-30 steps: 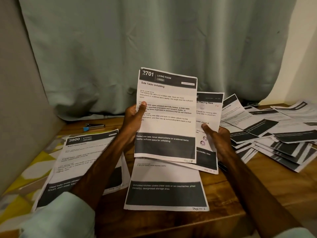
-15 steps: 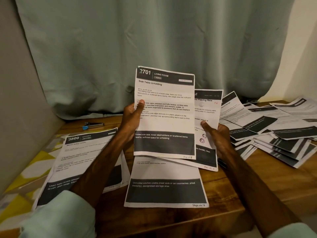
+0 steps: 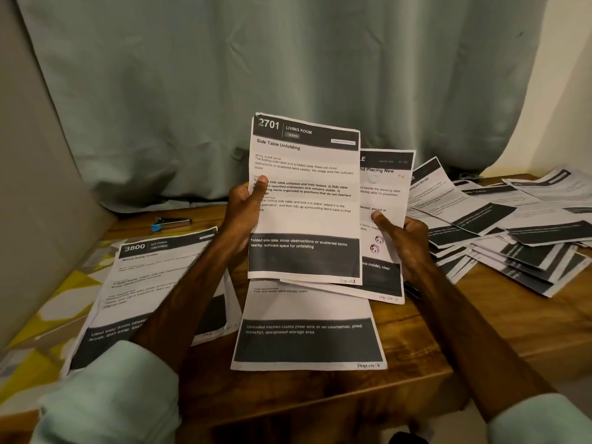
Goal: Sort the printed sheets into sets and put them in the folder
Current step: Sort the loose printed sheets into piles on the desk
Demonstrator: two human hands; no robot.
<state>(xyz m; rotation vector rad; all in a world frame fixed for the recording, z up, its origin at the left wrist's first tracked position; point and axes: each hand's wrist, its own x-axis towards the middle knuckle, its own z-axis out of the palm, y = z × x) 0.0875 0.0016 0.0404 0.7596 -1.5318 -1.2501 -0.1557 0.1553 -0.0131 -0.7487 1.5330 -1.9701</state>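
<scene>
My left hand [image 3: 244, 209] grips the left edge of a printed sheet headed "2701 Living Room, Side Table Unfolding" [image 3: 307, 219], held upright over the table. My right hand [image 3: 405, 241] holds a second sheet [image 3: 382, 193] just behind and to the right of it, thumb pressed on its face. On the wooden table [image 3: 426, 341] below lies a sheet about kitchen cloths [image 3: 307, 334]. A "3800 Kitchen" sheet [image 3: 144, 283] lies to the left. A loose pile of several printed sheets [image 3: 499, 225] spreads over the right side. No folder is visible.
A grey-green curtain [image 3: 224, 91] hangs behind the table. A small stapler with a blue tip [image 3: 173, 222] lies at the back left. A yellow patterned fabric [image 3: 38, 322] and a grey cushion [image 3: 38, 187] border the table's left side.
Both hands and their two sheets have stayed nearly still; they sit slightly lower and closer together in view than a second ago.
</scene>
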